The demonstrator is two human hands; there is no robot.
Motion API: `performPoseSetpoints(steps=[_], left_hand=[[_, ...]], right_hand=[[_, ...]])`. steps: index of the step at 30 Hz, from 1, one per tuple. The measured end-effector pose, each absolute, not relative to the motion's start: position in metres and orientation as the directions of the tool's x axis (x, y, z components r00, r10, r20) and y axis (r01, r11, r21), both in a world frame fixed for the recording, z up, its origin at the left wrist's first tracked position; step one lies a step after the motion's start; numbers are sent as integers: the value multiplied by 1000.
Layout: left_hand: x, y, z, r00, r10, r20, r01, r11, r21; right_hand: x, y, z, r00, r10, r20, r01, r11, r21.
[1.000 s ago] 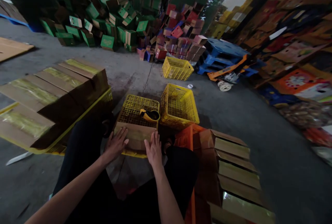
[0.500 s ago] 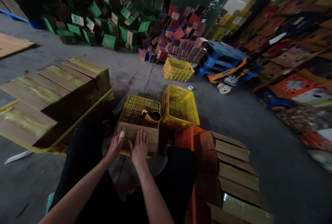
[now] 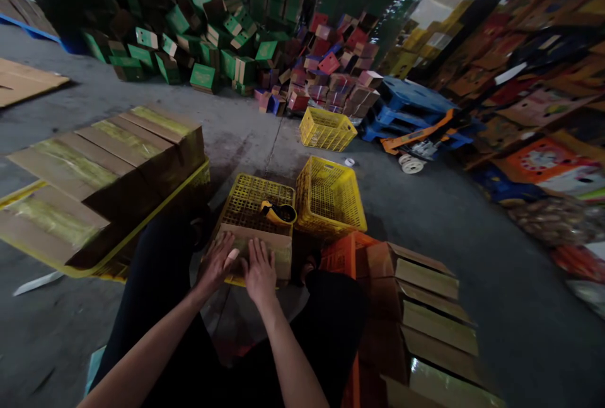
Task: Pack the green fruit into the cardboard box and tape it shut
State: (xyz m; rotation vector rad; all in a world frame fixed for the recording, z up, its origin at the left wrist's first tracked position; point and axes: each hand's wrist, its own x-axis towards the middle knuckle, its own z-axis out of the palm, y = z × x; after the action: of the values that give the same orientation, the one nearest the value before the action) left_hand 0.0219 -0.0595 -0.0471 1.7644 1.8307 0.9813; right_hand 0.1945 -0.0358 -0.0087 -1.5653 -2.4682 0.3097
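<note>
Both hands flat, palms down, side by side on a small brown cardboard box (image 3: 265, 247): left hand (image 3: 218, 263) on its near left corner, right hand (image 3: 258, 271) just beside it, fingers loosely spread, nothing gripped. Box resting on an overturned yellow crate (image 3: 250, 197), between dark-trousered knees. On the same crate, just beyond the box, a yellow tape dispenser (image 3: 278, 211). Touching the crate's right side, a second yellow crate (image 3: 331, 197), open side up; well beyond, a third yellow crate (image 3: 327, 129) on the concrete floor (image 3: 425, 219). Three yellow crates in all. Close on the right, an orange crate (image 3: 343, 250) and a row of taped brown cartons (image 3: 425, 294), at least four; crowding the right knee. On the left, a row of flat-topped cartons with yellowish tape (image 3: 94, 162), about four, on a yellow-edged base. Far side: a heap of green boxes (image 3: 189, 29), too many to count, then a heap of red and purple boxes (image 3: 331, 67), blue pallets (image 3: 406, 99) with an orange pallet jack (image 3: 416, 137) leaning across them. Along the right, stacked flattened printed cardboard (image 3: 534, 80). Far left, one flat cardboard sheet (image 3: 23, 80) on the floor.
</note>
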Motion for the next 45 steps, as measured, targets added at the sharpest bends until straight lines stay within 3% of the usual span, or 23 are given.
performPoseSetpoints(steps=[4, 12, 16, 26, 32, 35, 40, 45], left_hand=[[25, -63, -49, -66, 979, 192, 780, -69, 622], [37, -70, -55, 4, 960, 281, 949, -92, 300], [40, -71, -58, 0, 952, 305, 970, -74, 231], [53, -69, -51, -27, 960, 278, 960, -52, 276], [73, -78, -42, 288, 934, 213, 874, -347, 340], [73, -79, -39, 330, 922, 203, 852, -384, 356], [54, -78, -38, 303, 939, 165, 872, -342, 349], [33, -86, -48, 114, 974, 194, 918, -178, 353]], right_hand=[[247, -29, -11, -254, 966, 46, 942, 258, -216], [263, -31, -22, -243, 964, 107, 945, 260, -197], [260, -50, -21, -222, 973, 61, 956, 229, -182], [243, -69, -20, -307, 946, 103, 920, 323, -222], [240, -67, -24, -376, 922, 95, 893, 388, -227], [243, -68, -26, -397, 913, 95, 889, 408, -208], [244, -67, -27, -387, 912, 131, 892, 407, -197], [243, -66, -28, -366, 914, 177, 895, 397, -204]])
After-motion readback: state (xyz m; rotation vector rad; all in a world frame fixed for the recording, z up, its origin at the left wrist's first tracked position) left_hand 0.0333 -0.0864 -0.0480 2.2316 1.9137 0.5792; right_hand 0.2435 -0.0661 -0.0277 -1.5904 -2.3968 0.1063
